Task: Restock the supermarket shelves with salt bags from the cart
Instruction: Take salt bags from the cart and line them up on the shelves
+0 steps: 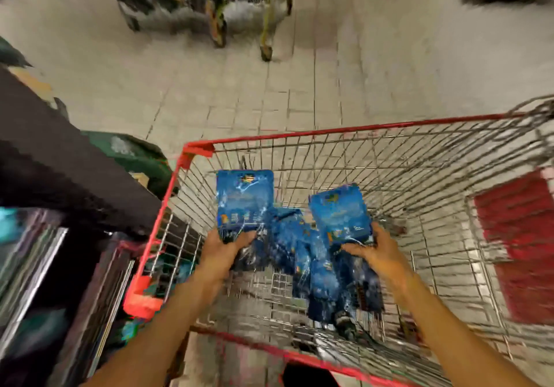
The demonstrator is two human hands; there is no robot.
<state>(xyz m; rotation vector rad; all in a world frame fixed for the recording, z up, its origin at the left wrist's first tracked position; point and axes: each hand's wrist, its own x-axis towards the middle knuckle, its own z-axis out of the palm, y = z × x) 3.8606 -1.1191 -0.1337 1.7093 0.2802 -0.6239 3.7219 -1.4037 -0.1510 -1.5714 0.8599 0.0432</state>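
Now glossy blue salt bags (302, 251) in hands (223, 247).

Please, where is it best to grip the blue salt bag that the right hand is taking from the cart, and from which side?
Probably by its near bottom edge, coming from above on the person's side. The salt bag leans with its top away, so that edge faces the right hand, which already pinches it inside the cart.

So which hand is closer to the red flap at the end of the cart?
Right. The right hand holds a blue bag just beside the red flap; the left hand is across the cart, near its far wall.
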